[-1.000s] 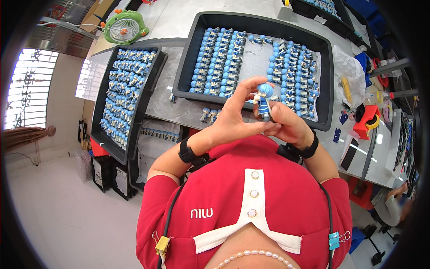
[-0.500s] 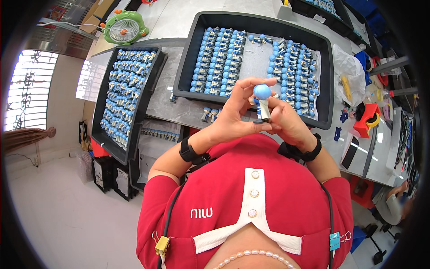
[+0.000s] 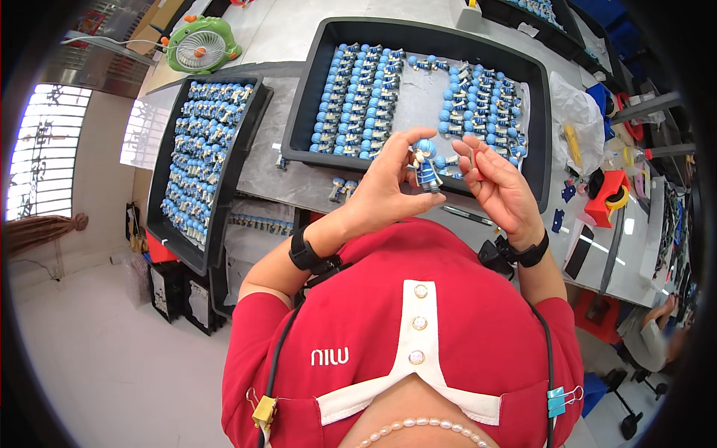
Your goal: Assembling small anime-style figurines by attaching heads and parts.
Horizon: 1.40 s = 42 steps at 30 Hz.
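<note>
A small figurine [image 3: 426, 168] with blue hair and a blue-and-white outfit stands roughly upright between the thumb and fingers of my left hand [image 3: 385, 179]. Its front is now partly toward me. My right hand [image 3: 504, 190] is a short way to the right, apart from the figurine, with fingers curled and drawn together. A tiny reddish spot shows at its fingertips; I cannot make out what it is. Just beyond both hands lies a large black tray [image 3: 302, 123] with rows of similar blue-haired figurines [image 3: 347, 101] and a bare strip in its middle.
On the left, a second black tray [image 3: 258, 112] holds more figurines. A few figurines [image 3: 340, 188] lie on the table by my left wrist. A green fan [image 3: 200, 46] stands at the far left. To the right are a plastic bag [image 3: 575, 112] and a red tape dispenser [image 3: 606, 198].
My right hand has let go of the figurine and moved away to the right. The figurine has turned in my left hand, from its back to its front.
</note>
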Available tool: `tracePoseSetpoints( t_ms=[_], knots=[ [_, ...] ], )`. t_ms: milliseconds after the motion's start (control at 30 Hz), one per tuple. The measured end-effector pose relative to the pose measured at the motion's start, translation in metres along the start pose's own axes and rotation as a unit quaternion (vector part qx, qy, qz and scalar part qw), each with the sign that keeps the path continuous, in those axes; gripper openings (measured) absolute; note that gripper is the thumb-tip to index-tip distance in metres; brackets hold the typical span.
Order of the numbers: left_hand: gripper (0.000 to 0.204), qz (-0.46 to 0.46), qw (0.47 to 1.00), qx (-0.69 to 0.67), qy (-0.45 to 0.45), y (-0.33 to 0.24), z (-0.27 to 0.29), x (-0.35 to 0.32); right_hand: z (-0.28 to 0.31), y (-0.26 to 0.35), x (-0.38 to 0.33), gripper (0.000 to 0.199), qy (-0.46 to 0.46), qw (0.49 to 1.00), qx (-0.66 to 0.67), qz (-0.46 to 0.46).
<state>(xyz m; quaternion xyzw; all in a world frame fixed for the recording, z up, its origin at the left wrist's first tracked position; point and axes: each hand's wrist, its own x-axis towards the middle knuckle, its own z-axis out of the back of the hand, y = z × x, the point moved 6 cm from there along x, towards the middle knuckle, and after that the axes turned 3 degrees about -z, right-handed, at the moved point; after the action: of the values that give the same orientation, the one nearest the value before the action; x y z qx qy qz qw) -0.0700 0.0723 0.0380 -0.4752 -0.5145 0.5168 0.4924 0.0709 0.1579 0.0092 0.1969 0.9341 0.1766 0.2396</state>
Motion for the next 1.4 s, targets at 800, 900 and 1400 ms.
tracePoseSetpoints(
  t_ms=[800,900,1400],
  knots=[
    [0.072,-0.058,0.995,0.080,0.033,-0.020,-0.008,0.004,-0.027,-0.002,-0.012,0.014,0.052,0.923,-0.374,0.072],
    [0.073,-0.024,0.990,0.134,0.035,-0.021,-0.007,0.005,-0.031,0.004,-0.013,0.021,0.047,0.927,-0.352,0.121],
    [0.072,-0.099,0.986,0.136,-0.015,-0.012,-0.018,0.009,-0.054,0.000,-0.021,0.020,0.095,0.898,-0.345,0.258]
  ],
)
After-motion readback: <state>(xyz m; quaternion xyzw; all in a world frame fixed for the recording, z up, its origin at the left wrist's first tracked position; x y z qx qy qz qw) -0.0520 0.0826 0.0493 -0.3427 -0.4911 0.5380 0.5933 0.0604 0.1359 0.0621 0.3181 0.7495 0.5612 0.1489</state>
